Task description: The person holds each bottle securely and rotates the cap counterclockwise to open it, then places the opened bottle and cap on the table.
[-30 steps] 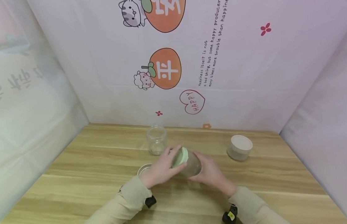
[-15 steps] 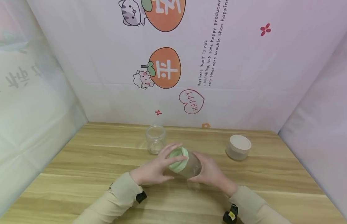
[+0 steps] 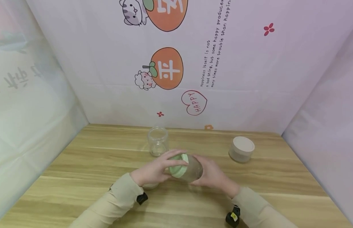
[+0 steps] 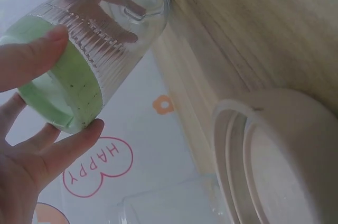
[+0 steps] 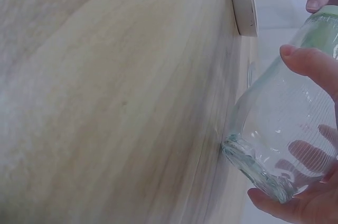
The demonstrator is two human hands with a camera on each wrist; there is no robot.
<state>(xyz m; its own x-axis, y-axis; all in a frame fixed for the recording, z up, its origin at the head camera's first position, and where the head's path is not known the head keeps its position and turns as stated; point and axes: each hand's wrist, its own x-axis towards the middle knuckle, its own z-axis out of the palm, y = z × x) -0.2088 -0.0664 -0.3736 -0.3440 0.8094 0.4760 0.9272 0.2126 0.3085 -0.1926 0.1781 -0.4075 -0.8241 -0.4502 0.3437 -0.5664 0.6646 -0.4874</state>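
Note:
A clear ribbed glass jar with a pale green lid lies tilted between both hands, its lid end toward the left. My right hand grips the jar's body near its base, thumb and fingers on opposite sides, as the right wrist view shows. My left hand holds the green lid, its thumb on one side of the rim and fingertips on the other. Under the left hand sits a loose beige lid, hollow side showing ridged rings; in the head view it is mostly covered by that hand.
Behind the left hand stands a clear open jar. Farther right is a short round container with a whitish lid. The wooden table ends at a printed cloth backdrop, with cloth on both sides.
The left hand's fingers came off the green lid, spread, and closed round it again. The right hand stays on the jar, and the jar shifts slightly left.

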